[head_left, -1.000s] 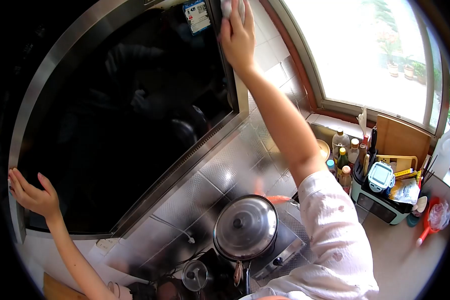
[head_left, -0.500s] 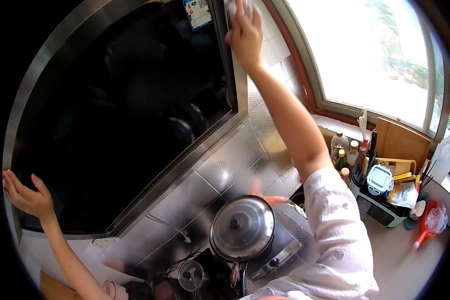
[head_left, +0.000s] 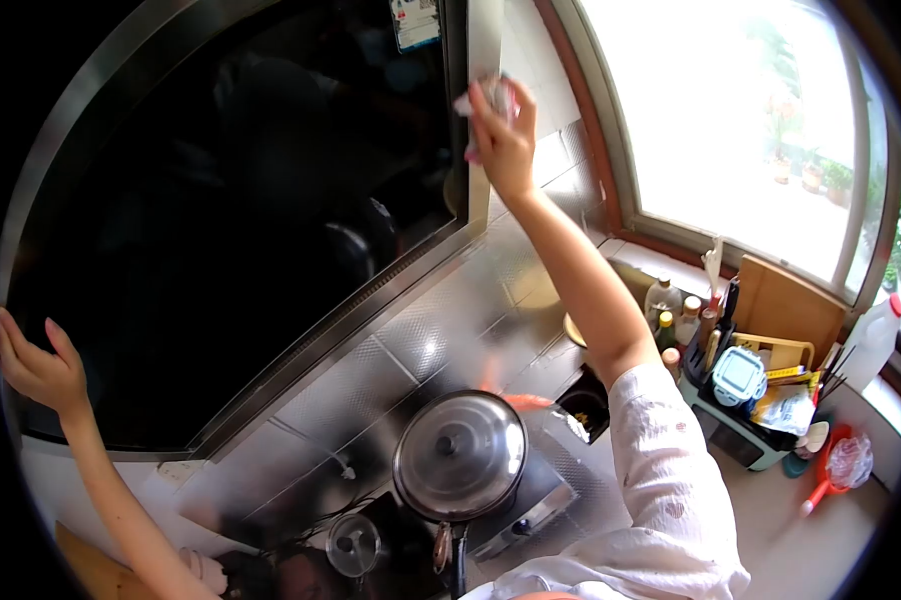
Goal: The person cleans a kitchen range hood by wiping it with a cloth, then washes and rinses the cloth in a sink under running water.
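- Kitchen walls around you carry silvery, embossed tiles (head_left: 401, 358), hazy in places.
- Nearest you, your loose, creased white sleeve (head_left: 661, 450) hangs beside the stove; leaning in could let its fabric snag the pan handle (head_left: 459, 560).
- Just past it, the lidded pan (head_left: 476, 470) is round, its metal top shiny; something falling from above could knock it.
- Your left grip (head_left: 41, 365), fingers spread and clasping nothing, lies at the left edge of the steel frame (head_left: 479, 200); smooth metal might let it slide.
- Your right grip (head_left: 506, 150) clutches a crumpled, soft-looking cloth (head_left: 501, 97) at the frame's right side, beside the flat, glossy black panel (head_left: 241, 230); a loose hold at such a stretch could drop it.
- Farther off stand rounded bottles (head_left: 662, 298), a flat wooden board (head_left: 791, 308) and the bright window (head_left: 701, 110).
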`<state>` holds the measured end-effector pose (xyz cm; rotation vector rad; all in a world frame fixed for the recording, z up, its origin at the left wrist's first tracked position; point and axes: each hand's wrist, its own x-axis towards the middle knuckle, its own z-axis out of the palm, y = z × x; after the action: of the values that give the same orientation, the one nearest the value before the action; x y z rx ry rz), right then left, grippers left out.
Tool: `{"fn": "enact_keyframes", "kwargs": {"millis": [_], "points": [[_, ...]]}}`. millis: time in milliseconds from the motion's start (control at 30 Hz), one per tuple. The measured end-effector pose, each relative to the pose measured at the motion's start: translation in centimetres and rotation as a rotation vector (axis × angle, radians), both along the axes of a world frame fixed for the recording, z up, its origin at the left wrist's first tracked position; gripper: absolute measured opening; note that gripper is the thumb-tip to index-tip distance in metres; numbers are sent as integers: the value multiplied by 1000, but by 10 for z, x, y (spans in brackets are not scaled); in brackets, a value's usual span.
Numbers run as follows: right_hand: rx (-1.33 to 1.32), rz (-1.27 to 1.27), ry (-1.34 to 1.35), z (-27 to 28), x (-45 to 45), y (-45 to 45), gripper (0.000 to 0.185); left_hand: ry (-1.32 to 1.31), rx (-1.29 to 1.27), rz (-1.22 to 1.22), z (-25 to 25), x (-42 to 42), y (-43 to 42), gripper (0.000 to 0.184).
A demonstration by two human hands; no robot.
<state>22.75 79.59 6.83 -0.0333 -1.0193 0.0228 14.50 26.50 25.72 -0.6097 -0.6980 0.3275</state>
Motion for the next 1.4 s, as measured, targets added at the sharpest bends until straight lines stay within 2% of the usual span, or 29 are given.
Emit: {"fn": "enact_keyframes", "kwargs": {"millis": [100,167,233,267,300,367,433,467,500,567,633,733,800,833,900,967,1067,1200,1233,1300,1367,1400], "points": [[127,-250,148,68,42,2,29,-48,-17,-9,-1,-15,-8,43],[197,-313,176,100,66,-10,23,-75,4,24,0,-16,-9,40],[-86,216,-143,111,81,-45,39,-113,42,60,1,-23,-16,38],[43,22,-1,115,69,-28,27,-76,-3,103,3,-23,-20,22],[169,-170,143,112,59,-16,17,-48,-35,102,3,-15,-14,18],[139,-335,-48,77,48,-7,16,8,-96,104,1,0,-3,22],[86,-284,-271,18,24,4,24,-10,-52,147,1,-8,-8,18],[143,-331,-336,-7,13,9,26,-22,-23,161,1,-15,-13,16],[89,-352,-407,-22,14,-3,24,-35,6,176,2,-21,-16,16],[109,-406,-430,-15,20,-7,23,-75,32,184,6,-28,-23,29],[-11,-331,-371,20,36,-8,21,-96,65,206,6,-27,-25,39],[36,-415,-151,102,75,-13,17,-118,-6,143,3,-28,-20,41],[6,-415,-114,126,94,-26,16,-103,-6,144,2,-30,-18,42],[15,-383,-202,127,97,-33,27,-98,-7,147,1,-29,-17,43],[17,-344,-305,109,90,-31,40,-99,-4,146,-2,-28,-16,44],[-6,-412,-320,64,62,-4,17,-93,6,148,-2,-26,-14,46],[14,-357,-492,-13,18,5,25,-83,25,160,-4,-25,-14,48],[140,-438,-593,-32,15,5,31,-62,50,194,-4,-19,-13,51],[127,-431,-591,-28,19,6,31,-55,59,203,-3,-19,-12,52],[134,-409,-420,-5,30,14,30,-48,78,214,-2,-17,-11,54],[132,-459,-127,34,37,11,31,-34,113,246,-3,-11,-10,55],[158,-377,-20,50,39,0,32,-34,140,271,-5,-7,-6,56]]}}
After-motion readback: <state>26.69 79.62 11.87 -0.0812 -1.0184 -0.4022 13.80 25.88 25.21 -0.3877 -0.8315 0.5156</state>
